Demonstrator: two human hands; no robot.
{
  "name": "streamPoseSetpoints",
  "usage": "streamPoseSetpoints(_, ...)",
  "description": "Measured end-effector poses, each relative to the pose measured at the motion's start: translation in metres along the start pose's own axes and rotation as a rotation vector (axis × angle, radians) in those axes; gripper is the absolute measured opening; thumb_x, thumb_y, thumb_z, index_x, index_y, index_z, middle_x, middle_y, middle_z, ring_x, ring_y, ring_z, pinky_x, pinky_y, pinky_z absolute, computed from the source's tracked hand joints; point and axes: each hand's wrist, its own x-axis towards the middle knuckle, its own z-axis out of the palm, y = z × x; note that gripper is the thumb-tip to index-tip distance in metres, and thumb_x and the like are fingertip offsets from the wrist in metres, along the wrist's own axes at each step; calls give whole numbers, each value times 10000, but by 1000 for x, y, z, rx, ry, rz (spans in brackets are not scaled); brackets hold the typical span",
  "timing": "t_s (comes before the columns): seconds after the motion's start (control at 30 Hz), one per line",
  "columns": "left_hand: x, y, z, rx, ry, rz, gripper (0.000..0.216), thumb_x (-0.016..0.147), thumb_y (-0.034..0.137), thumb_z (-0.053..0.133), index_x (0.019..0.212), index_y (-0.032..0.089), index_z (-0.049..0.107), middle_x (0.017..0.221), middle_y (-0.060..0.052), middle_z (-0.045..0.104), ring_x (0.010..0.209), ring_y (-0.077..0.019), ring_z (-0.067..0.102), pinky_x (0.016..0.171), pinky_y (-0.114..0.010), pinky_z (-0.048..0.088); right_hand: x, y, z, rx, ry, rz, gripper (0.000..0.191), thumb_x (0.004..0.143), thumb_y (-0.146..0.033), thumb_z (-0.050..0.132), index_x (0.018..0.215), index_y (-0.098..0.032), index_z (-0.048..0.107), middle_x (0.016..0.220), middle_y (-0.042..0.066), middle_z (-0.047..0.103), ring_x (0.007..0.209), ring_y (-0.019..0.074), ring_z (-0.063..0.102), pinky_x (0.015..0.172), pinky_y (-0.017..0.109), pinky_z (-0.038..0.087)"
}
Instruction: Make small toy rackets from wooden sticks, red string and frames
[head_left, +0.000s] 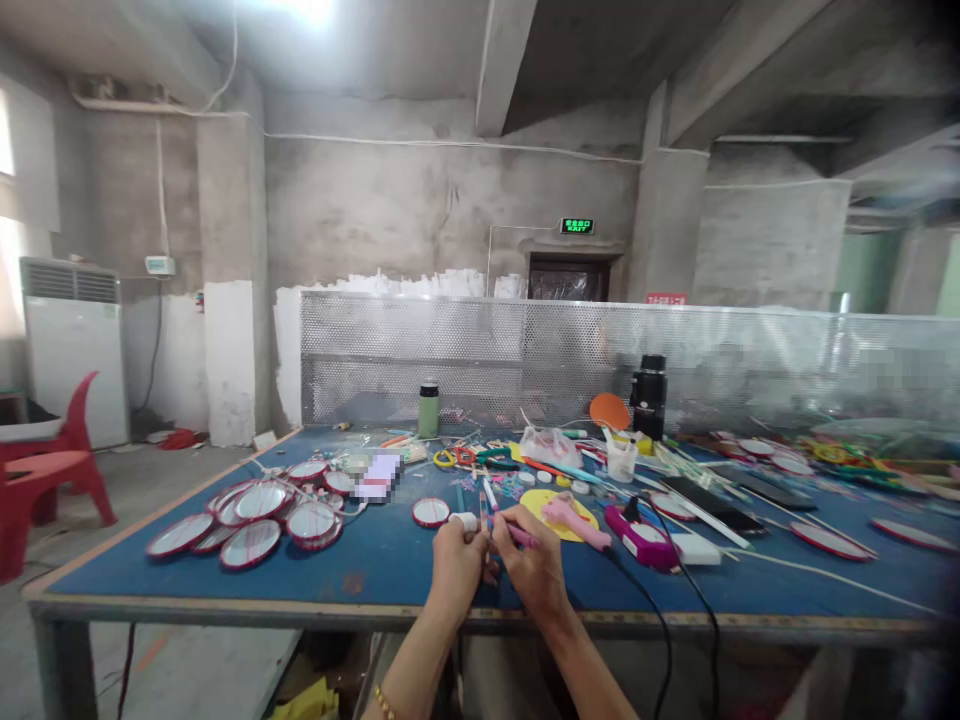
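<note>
My left hand [456,565] is closed near the front edge of the table, its fingertips pinched together. A small white round piece [466,521] shows at those fingertips; whether it is held or lies behind them, I cannot tell. My right hand [538,568] is closed around a pink pen-like tool [523,534], and its fingertips meet the left ones. Thin stick-like pieces [489,493] rise just beyond the fingers. Left of the hands lies a round white disc with a red rim [431,513]. On the right, a pink glue gun [574,520] rests on a yellow disc [534,503].
Red-rimmed discs [251,543] are piled at the left. A purple box [641,537] with black cables sits right of the hands. Scissors [465,456], a white cup [621,458], a green bottle [428,410] and a black flask [649,397] stand or lie farther back, before a perforated metal screen [412,345].
</note>
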Motion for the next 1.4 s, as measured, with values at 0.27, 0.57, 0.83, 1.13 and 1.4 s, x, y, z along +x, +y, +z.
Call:
streamPoseSetpoints(0.27, 1, -3, 0, 19, -7, -3, 133, 702, 318, 562, 660, 199, 520, 429, 38, 559, 323, -115, 489, 312, -194, 369, 1, 1, 1, -8, -2, -6, 214, 897, -232, 522, 700, -186, 590, 628, 0, 605, 572, 138, 573, 573, 234, 432)
streamPoseSetpoints(0.57, -3, 0, -2, 25, 20, -25, 146, 701, 325, 583, 680, 182, 557, 492, 26, 586, 368, -121, 528, 325, -193, 379, -1, -5, -2, 10, 37, 16, 219, 901, -222, 509, 696, -189, 577, 623, -4, 600, 564, 131, 564, 572, 229, 443)
streamPoseSetpoints(0.83, -3, 1, -3, 43, 16, -21, 149, 706, 334, 581, 678, 192, 546, 470, 39, 566, 357, -119, 503, 328, -197, 360, 0, -6, -1, 33, 14, 22, 207, 901, -220, 520, 709, -190, 591, 647, 0, 604, 583, 135, 567, 587, 235, 448)
streamPoseSetpoints(1.13, -4, 0, -4, 58, -11, -7, 161, 727, 341, 581, 658, 201, 543, 451, 44, 560, 332, -107, 456, 326, -197, 330, -1, -2, 0, 19, -6, 22, 200, 901, -216, 520, 714, -194, 588, 663, 4, 613, 609, 144, 572, 612, 249, 444)
streamPoseSetpoints(1.4, -4, -2, -3, 66, 17, -15, 150, 740, 337, 571, 694, 195, 559, 458, 43, 561, 331, -114, 470, 318, -202, 344, -1, -4, -1, 18, -9, 17, 219, 896, -213, 521, 683, -197, 566, 628, -11, 593, 581, 133, 550, 575, 237, 427)
